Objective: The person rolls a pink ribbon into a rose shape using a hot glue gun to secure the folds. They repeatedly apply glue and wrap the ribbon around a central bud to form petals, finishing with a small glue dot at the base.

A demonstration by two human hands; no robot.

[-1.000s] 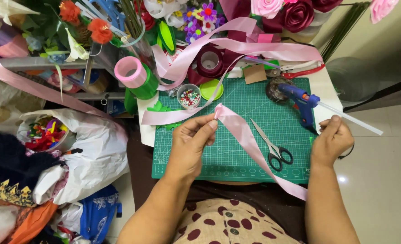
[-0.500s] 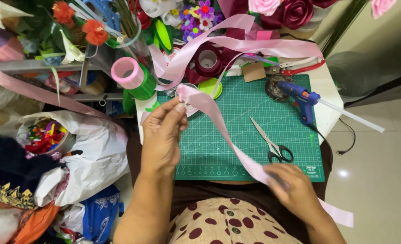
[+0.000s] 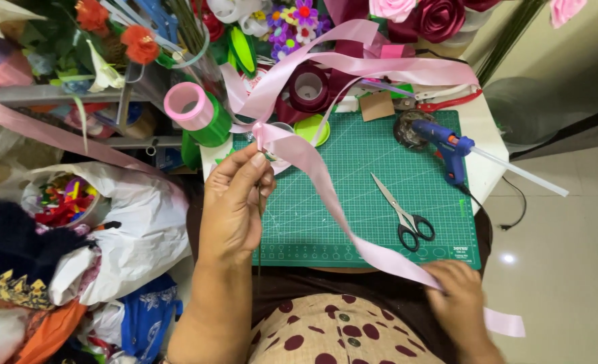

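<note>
L hand (image 3: 235,202) has a tight grip on the pink ribbon (image 3: 326,182), thumb & fingers pinched on it up near the top left corner of the green mat (image 3: 380,168). R hand (image 3: 457,303) also grips the same ribbon, low down by the near edge of the mat, fingers closed over it. The ribbon runs in a slant btw the 2 hands, across the mat, & a short end sticks out past the R hand over the floor. Above the L hand the ribbon goes on up in big loops to the back of the table (image 3: 477,128).

Scissors (image 3: 403,212) w/ black handles lie on the mat, just beside the ribbon, not touching it. A blue glue gun (image 3: 447,148) lies at the mat's top right corner. A pink & green ribbon roll (image 3: 197,111) sits left of the mat. A white plastic bag (image 3: 133,222) is left of the L hand. Fake flowers fill the back.
</note>
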